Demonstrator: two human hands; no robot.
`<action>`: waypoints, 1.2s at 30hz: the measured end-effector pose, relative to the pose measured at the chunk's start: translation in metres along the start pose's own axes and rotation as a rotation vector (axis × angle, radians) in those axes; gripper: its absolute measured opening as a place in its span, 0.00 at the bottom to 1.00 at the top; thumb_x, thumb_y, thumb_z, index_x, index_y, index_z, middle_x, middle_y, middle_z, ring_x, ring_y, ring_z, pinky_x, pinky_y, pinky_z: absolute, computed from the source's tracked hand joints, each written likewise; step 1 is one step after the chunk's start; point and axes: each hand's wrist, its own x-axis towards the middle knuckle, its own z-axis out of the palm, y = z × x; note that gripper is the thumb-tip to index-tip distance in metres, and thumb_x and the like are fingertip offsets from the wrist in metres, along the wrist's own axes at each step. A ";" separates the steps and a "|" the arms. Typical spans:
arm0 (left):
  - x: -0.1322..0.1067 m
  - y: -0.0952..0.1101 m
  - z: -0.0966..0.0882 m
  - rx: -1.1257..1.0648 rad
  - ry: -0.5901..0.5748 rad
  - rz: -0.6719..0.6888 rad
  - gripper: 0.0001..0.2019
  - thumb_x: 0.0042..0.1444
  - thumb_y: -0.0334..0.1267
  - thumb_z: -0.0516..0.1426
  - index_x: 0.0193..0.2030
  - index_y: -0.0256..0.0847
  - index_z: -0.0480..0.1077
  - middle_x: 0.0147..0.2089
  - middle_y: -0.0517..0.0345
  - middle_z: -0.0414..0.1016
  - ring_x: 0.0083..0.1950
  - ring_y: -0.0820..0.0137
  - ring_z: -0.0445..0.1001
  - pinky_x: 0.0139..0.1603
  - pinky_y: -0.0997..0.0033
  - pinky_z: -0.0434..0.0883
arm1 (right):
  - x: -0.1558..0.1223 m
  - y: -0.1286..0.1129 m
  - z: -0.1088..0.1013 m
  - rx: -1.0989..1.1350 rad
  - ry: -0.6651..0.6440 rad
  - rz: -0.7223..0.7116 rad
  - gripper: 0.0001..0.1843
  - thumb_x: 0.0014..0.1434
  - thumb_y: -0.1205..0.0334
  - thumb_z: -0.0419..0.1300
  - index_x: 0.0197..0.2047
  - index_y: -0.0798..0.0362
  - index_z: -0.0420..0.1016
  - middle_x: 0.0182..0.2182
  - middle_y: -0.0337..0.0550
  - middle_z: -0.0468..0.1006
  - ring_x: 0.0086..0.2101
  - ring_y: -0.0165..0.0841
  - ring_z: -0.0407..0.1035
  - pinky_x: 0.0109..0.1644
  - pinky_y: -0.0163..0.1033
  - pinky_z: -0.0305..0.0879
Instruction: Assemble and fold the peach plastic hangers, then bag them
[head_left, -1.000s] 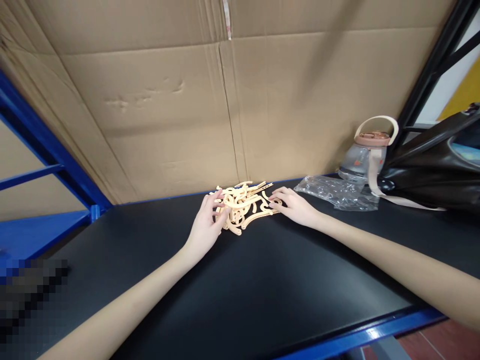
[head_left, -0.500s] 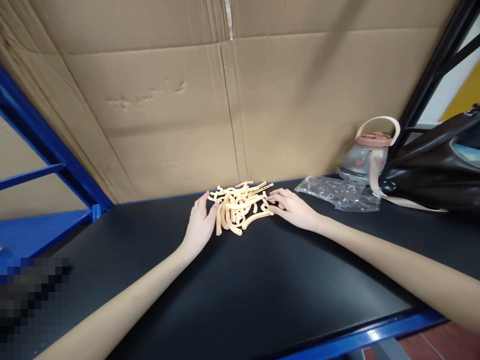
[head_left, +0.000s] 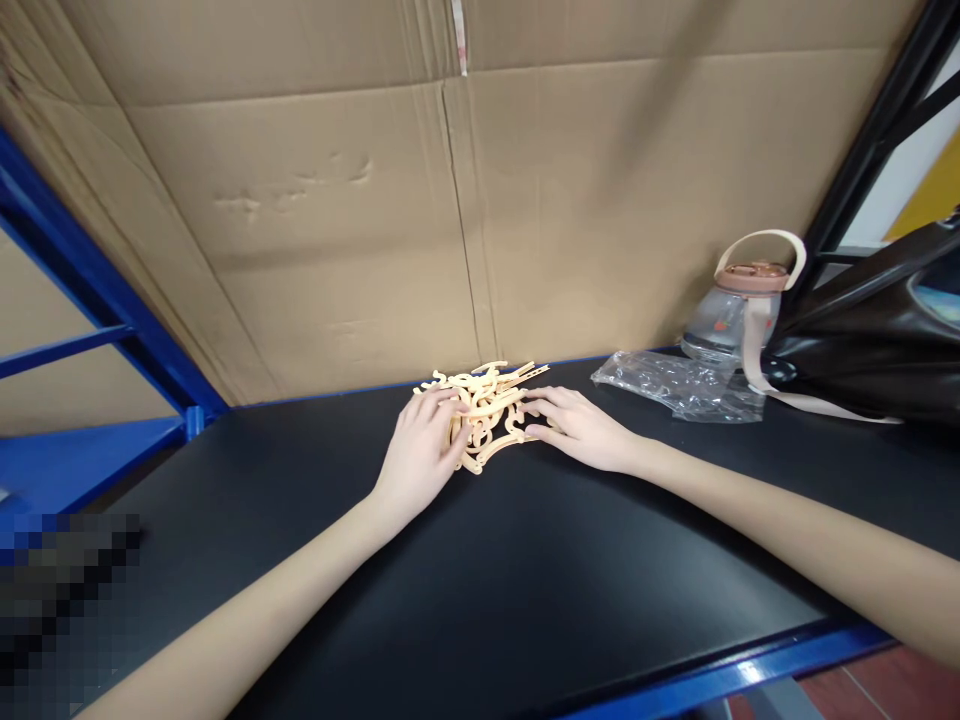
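A heap of cream-coloured curved plastic pieces [head_left: 491, 408] lies on the black tabletop [head_left: 480, 590] near its back edge. My left hand [head_left: 424, 440] rests over the left side of the heap, fingers curved across some pieces and thumb held apart. What lies under those fingers is partly hidden. At the heap's right side, my right hand [head_left: 576, 428] touches the pieces with its fingertips, its fingers apart. A few pieces are covered by the right hand.
Behind the tabletop stands a cardboard sheet [head_left: 330, 220]. To the right are a crumpled clear plastic bag [head_left: 679, 385], a strapped water bottle [head_left: 731, 315] and a dark shiny bag [head_left: 862, 330]. Blue metal frame bars [head_left: 112, 290] run along the left.
My left hand has moved right, onto the left part of the heap, covering pieces seen before. My right hand has shifted slightly left, and the heap is a little more compact.
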 end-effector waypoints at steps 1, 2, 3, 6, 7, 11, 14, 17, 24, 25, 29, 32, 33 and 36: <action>-0.001 0.003 -0.001 0.029 -0.027 0.095 0.10 0.62 0.42 0.51 0.43 0.43 0.71 0.56 0.54 0.71 0.63 0.60 0.61 0.65 0.55 0.56 | 0.000 -0.001 -0.001 -0.013 0.014 -0.016 0.20 0.68 0.50 0.47 0.55 0.50 0.70 0.57 0.48 0.68 0.57 0.42 0.61 0.60 0.51 0.57; -0.001 0.006 -0.001 0.060 -0.053 0.179 0.10 0.63 0.40 0.50 0.42 0.43 0.72 0.54 0.55 0.73 0.62 0.60 0.63 0.64 0.55 0.57 | 0.000 -0.002 -0.002 -0.022 0.027 -0.038 0.20 0.68 0.51 0.47 0.54 0.51 0.70 0.56 0.48 0.68 0.56 0.41 0.61 0.60 0.51 0.57; -0.002 0.007 0.000 0.089 -0.071 0.243 0.11 0.64 0.39 0.49 0.43 0.43 0.73 0.53 0.54 0.74 0.61 0.60 0.64 0.63 0.54 0.58 | 0.000 -0.004 -0.003 -0.029 0.037 -0.061 0.19 0.68 0.52 0.48 0.54 0.51 0.71 0.56 0.49 0.69 0.56 0.41 0.61 0.59 0.50 0.57; -0.003 0.005 0.002 0.122 -0.089 0.295 0.14 0.65 0.38 0.47 0.48 0.43 0.73 0.54 0.55 0.74 0.61 0.59 0.64 0.63 0.51 0.59 | -0.001 -0.008 -0.005 -0.040 0.049 -0.119 0.18 0.67 0.52 0.49 0.52 0.51 0.72 0.55 0.49 0.69 0.55 0.40 0.62 0.59 0.50 0.57; -0.003 0.005 0.003 0.117 -0.089 0.293 0.14 0.65 0.39 0.48 0.47 0.44 0.74 0.54 0.55 0.74 0.61 0.59 0.64 0.63 0.50 0.59 | -0.001 -0.009 -0.006 -0.040 0.048 -0.136 0.18 0.67 0.52 0.50 0.52 0.51 0.72 0.55 0.49 0.69 0.55 0.40 0.62 0.59 0.50 0.57; -0.002 0.005 0.001 0.023 -0.087 0.250 0.13 0.63 0.39 0.49 0.40 0.46 0.76 0.52 0.55 0.75 0.59 0.58 0.66 0.63 0.50 0.59 | -0.002 -0.012 -0.005 -0.039 0.030 -0.181 0.16 0.66 0.53 0.51 0.51 0.49 0.73 0.55 0.49 0.69 0.58 0.41 0.60 0.60 0.51 0.56; -0.002 0.008 -0.001 -0.023 -0.085 0.223 0.12 0.63 0.39 0.50 0.36 0.45 0.75 0.50 0.55 0.75 0.60 0.58 0.66 0.62 0.51 0.59 | -0.001 -0.012 -0.004 -0.018 0.032 -0.165 0.16 0.66 0.53 0.51 0.51 0.48 0.73 0.55 0.48 0.70 0.58 0.41 0.59 0.61 0.52 0.56; -0.002 0.008 -0.002 -0.052 -0.071 0.185 0.12 0.62 0.40 0.50 0.32 0.44 0.72 0.50 0.55 0.75 0.58 0.60 0.66 0.61 0.54 0.61 | -0.001 -0.012 -0.003 -0.001 0.032 -0.159 0.16 0.66 0.53 0.50 0.51 0.48 0.73 0.55 0.48 0.70 0.59 0.42 0.59 0.61 0.52 0.56; 0.011 -0.017 0.000 -0.140 0.089 -0.067 0.13 0.64 0.41 0.45 0.47 0.42 0.67 0.52 0.51 0.72 0.55 0.62 0.70 0.57 0.59 0.66 | -0.001 -0.013 -0.002 -0.016 0.025 -0.138 0.17 0.67 0.54 0.49 0.53 0.51 0.71 0.55 0.50 0.69 0.58 0.41 0.58 0.61 0.50 0.56; 0.016 -0.021 0.000 -0.140 0.096 -0.092 0.14 0.64 0.41 0.45 0.48 0.41 0.67 0.51 0.50 0.72 0.54 0.62 0.70 0.56 0.59 0.66 | -0.001 -0.013 -0.001 -0.008 0.027 -0.131 0.17 0.67 0.54 0.49 0.53 0.51 0.71 0.55 0.50 0.69 0.58 0.41 0.58 0.60 0.50 0.56; 0.040 -0.029 0.001 -0.113 0.010 -0.089 0.14 0.61 0.39 0.46 0.44 0.41 0.71 0.46 0.52 0.76 0.49 0.61 0.72 0.53 0.59 0.68 | 0.000 -0.013 0.001 0.022 0.045 -0.096 0.17 0.67 0.53 0.50 0.53 0.50 0.70 0.56 0.49 0.68 0.55 0.41 0.61 0.59 0.50 0.58; 0.063 -0.031 0.007 -0.089 -0.097 -0.008 0.12 0.59 0.38 0.49 0.37 0.43 0.74 0.42 0.54 0.77 0.48 0.60 0.73 0.53 0.58 0.67 | 0.001 -0.014 0.001 0.023 0.068 -0.069 0.16 0.67 0.53 0.50 0.52 0.49 0.71 0.55 0.48 0.69 0.54 0.41 0.63 0.59 0.51 0.58; 0.070 -0.032 0.009 -0.083 -0.118 0.017 0.13 0.59 0.38 0.49 0.37 0.43 0.74 0.43 0.54 0.77 0.49 0.60 0.72 0.55 0.58 0.66 | 0.001 -0.014 0.001 0.016 0.075 -0.061 0.16 0.66 0.53 0.50 0.52 0.49 0.70 0.55 0.48 0.70 0.54 0.41 0.63 0.58 0.51 0.59; 0.090 -0.040 0.016 -0.076 -0.161 0.078 0.15 0.60 0.36 0.47 0.41 0.43 0.75 0.48 0.53 0.75 0.52 0.60 0.70 0.57 0.57 0.64 | 0.000 -0.013 0.002 -0.005 0.098 -0.048 0.15 0.66 0.55 0.52 0.53 0.50 0.68 0.53 0.48 0.71 0.52 0.41 0.64 0.57 0.51 0.60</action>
